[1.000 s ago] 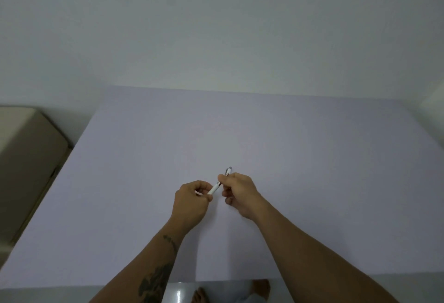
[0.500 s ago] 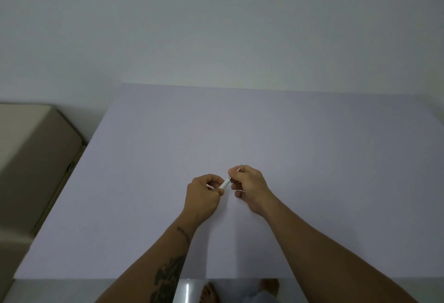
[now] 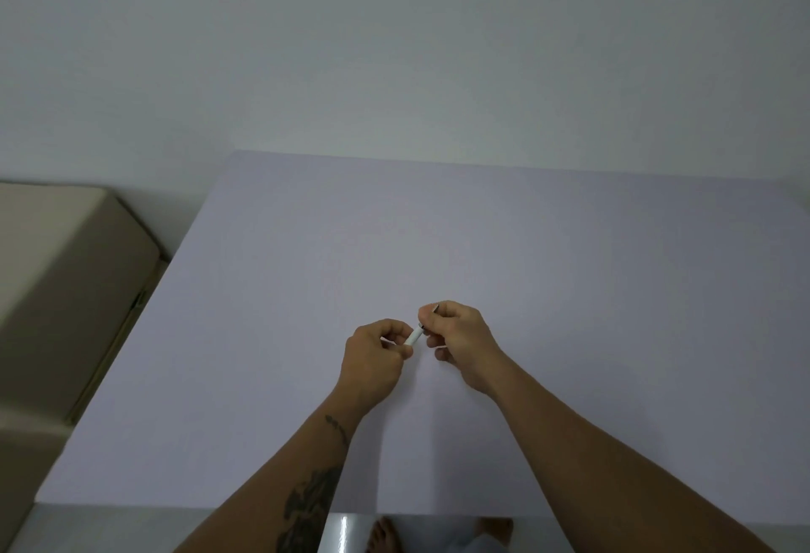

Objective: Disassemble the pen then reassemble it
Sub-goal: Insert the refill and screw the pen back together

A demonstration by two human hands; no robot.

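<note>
A slim white pen (image 3: 414, 336) with a dark tip end is held between both hands, a little above the pale lilac table (image 3: 570, 272). My left hand (image 3: 374, 357) pinches the pen's lower white end. My right hand (image 3: 456, 333) grips its upper end, where a dark point sticks out past the fingers. Only a short stretch of the white barrel shows between the two hands; the rest is hidden by fingers. The pen slants from lower left to upper right.
A beige upholstered seat (image 3: 65, 289) stands left of the table. The table's near edge runs along the bottom, with bare feet (image 3: 385, 537) on a glossy floor below it. A plain wall is behind.
The hands stay together on the pen; the visible barrel between them has grown shorter than a second ago. The camera has shifted slightly, so the scene sits further right.
</note>
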